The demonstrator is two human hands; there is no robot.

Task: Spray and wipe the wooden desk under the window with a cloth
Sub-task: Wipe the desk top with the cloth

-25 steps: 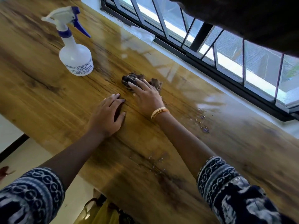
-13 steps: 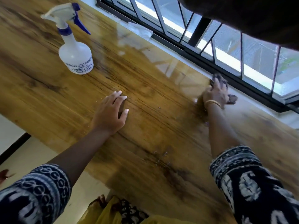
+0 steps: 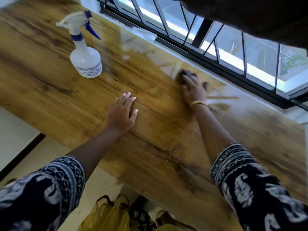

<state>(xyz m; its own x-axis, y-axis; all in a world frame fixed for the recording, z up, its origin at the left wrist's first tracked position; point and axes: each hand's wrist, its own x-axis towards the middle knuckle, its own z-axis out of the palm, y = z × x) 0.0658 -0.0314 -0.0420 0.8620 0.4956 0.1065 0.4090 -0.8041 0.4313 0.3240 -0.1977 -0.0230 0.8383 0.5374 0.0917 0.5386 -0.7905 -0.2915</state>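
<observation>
Right grip: my right hand (image 3: 193,88) lay flat on the cloth (image 3: 186,75), fingers fairly straight and pressing it down on the table (image 3: 50,90); the picture was blurred there, so I could not tell each finger apart.
Cloth: one dark, crumpled rag, under my right fingers and showing just beyond their tips, with a small scrap peeking out on the thumb-far side.
Left grip: my left hand (image 3: 120,114) rested palm down on the bare wood, fingers straight and close together, thumb a little apart, holding nothing.
Between the grips: the two hands were apart, the right one farther forward, nearer the window (image 3: 233,52).
Spray bottle (image 3: 85,59): one, upright, well off to the left of my left hand and ahead of it, touched by neither hand.
Bottle make: white translucent plastic, rounded body, narrow neck, white trigger head with a blue lever and blue collar, a printed label low on the body.
Table surface: one broad wooden top, brown with dark streaked grain, glossy and reflecting the window bars near the cloth.
Droplets (image 3: 171,155): a small scatter of wet specks on the wood, behind my right hand, beside the forearm.
Wrist: one thin golden bangle (image 3: 197,103) on my right wrist.
Sleeves: two, dark blue with a white pattern.
Window: black metal bars, running just past the cloth.
</observation>
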